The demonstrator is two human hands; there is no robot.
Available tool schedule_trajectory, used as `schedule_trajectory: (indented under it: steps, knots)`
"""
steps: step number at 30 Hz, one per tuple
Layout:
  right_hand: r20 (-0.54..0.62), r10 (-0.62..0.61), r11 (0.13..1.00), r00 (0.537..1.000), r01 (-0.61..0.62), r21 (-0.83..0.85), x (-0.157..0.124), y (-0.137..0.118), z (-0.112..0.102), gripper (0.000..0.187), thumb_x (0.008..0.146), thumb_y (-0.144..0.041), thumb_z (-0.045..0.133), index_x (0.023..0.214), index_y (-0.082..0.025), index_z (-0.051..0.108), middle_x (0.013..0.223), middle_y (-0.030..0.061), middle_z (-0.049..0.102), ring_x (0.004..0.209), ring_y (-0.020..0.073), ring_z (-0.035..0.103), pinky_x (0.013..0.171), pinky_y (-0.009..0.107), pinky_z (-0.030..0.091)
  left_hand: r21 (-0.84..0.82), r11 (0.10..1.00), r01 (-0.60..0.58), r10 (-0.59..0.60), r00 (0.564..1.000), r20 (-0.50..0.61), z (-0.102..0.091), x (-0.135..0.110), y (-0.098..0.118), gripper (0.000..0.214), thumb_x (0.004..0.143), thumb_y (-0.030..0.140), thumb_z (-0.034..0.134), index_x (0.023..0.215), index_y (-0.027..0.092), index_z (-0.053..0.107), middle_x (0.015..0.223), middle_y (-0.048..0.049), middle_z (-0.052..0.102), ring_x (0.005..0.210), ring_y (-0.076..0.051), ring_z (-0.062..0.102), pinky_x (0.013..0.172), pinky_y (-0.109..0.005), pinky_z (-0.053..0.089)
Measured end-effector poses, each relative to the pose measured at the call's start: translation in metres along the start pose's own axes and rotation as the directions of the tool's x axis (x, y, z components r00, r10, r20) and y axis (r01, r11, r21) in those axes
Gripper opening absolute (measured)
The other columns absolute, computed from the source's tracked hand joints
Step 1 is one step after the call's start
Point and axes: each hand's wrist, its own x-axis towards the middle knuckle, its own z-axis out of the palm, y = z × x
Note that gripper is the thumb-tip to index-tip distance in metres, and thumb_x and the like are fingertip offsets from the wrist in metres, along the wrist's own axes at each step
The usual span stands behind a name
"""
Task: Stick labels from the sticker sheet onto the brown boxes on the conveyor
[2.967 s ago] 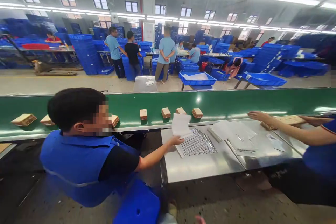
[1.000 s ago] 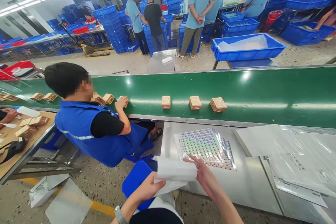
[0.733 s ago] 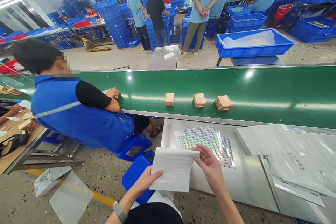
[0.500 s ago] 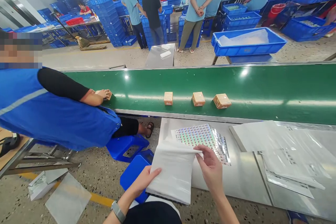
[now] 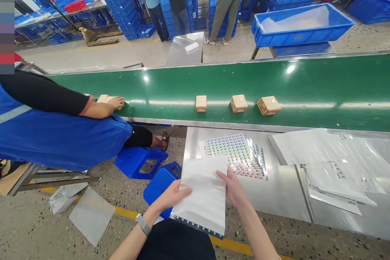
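A white backing sheet (image 5: 203, 195) lies between my two hands over my lap. My left hand (image 5: 170, 198) grips its left edge, thumb on top. My right hand (image 5: 233, 189) pinches its right edge. Just beyond, a shiny sheet of small holographic stickers (image 5: 234, 155) lies flat on the steel table (image 5: 274, 199). Three small brown boxes (image 5: 238, 103) sit in a row on the green conveyor belt (image 5: 319, 85) past the table.
A co-worker in a blue vest (image 5: 57, 136) sits at my left, one hand on a box (image 5: 106, 100) on the belt. Clear plastic sheets (image 5: 329, 162) cover the table's right side. Blue stools (image 5: 143, 162) stand below. Blue crates (image 5: 301, 24) and standing people fill the far floor.
The white sheet has unfolded from a curl and now lies flat and lower between my hands. The co-worker has leaned back to the left. The view has tilted further down.
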Motion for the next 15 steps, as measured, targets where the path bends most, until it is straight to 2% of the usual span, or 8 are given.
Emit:
schedule_trajectory:
  steps: [4, 8, 11, 13, 14, 15]
  knots:
    - [-0.001, -0.012, 0.999, 1.0, 0.012, 0.044, 0.003, -0.018, 0.001, 0.069, 0.062, -0.048, 0.09, 0.121, -0.02, 0.067, 0.114, 0.0122, 0.076, 0.101, 0.0367, 0.073, 0.087, 0.052, 0.06, 0.008, 1.0, 0.014, -0.014, 1.0, 0.009, -0.001, -0.006, -0.003, 0.054, 0.08, 0.046, 0.079, 0.122, 0.012, 0.071, 0.117, -0.0153, 0.076, 0.11, -0.035, 0.069, 0.09, -0.039, 0.056]
    - [0.007, -0.005, 0.999, 1.0, 0.005, 0.053, 0.005, -0.025, 0.0, 0.063, 0.062, -0.045, 0.092, 0.115, -0.019, 0.07, 0.109, 0.0118, 0.077, 0.096, 0.036, 0.074, 0.085, 0.05, 0.061, -0.009, 1.0, 0.03, -0.03, 0.999, -0.014, 0.002, -0.006, -0.005, 0.055, 0.078, 0.047, 0.08, 0.121, 0.013, 0.072, 0.118, -0.0155, 0.075, 0.11, -0.035, 0.07, 0.09, -0.039, 0.057]
    - [-0.05, -0.012, 0.999, 0.999, 0.014, 0.034, 0.008, -0.02, -0.005, 0.053, 0.067, -0.043, 0.09, 0.11, -0.019, 0.071, 0.107, 0.0102, 0.077, 0.093, 0.0331, 0.074, 0.081, 0.046, 0.061, -0.022, 0.999, 0.05, -0.051, 0.995, -0.081, -0.001, -0.004, -0.009, 0.055, 0.08, 0.048, 0.079, 0.123, 0.016, 0.071, 0.112, -0.0134, 0.077, 0.105, -0.031, 0.071, 0.087, -0.035, 0.057]
    - [-0.142, -0.04, 0.999, 0.989, 0.04, -0.001, 0.013, -0.02, -0.023, 0.04, 0.076, -0.039, 0.086, 0.106, -0.017, 0.072, 0.103, 0.0083, 0.077, 0.088, 0.0276, 0.074, 0.079, 0.043, 0.061, -0.031, 0.996, 0.085, -0.089, 0.987, -0.134, -0.01, -0.004, -0.012, 0.057, 0.083, 0.054, 0.072, 0.126, 0.017, 0.068, 0.102, -0.0127, 0.079, 0.088, -0.027, 0.073, 0.073, -0.032, 0.058]
    - [-0.214, -0.075, 0.997, 0.974, 0.072, -0.023, 0.017, -0.024, -0.038, 0.032, 0.082, -0.037, 0.081, 0.104, -0.016, 0.071, 0.101, 0.0071, 0.077, 0.086, 0.0243, 0.074, 0.078, 0.041, 0.061, -0.037, 0.993, 0.109, -0.113, 0.981, -0.157, -0.016, -0.005, -0.014, 0.059, 0.084, 0.057, 0.069, 0.128, 0.017, 0.066, 0.1, -0.0131, 0.079, 0.078, -0.025, 0.073, 0.064, -0.032, 0.057]
    - [-0.302, -0.119, 0.993, 0.946, 0.109, -0.05, 0.02, -0.031, -0.058, 0.027, 0.088, -0.035, 0.077, 0.104, -0.015, 0.07, 0.099, 0.0059, 0.075, 0.084, 0.0213, 0.073, 0.078, 0.04, 0.061, -0.041, 0.992, 0.12, -0.126, 0.974, -0.188, -0.024, -0.005, -0.017, 0.058, 0.085, 0.057, 0.068, 0.129, 0.018, 0.065, 0.106, -0.0137, 0.078, 0.077, -0.024, 0.072, 0.061, -0.03, 0.055]
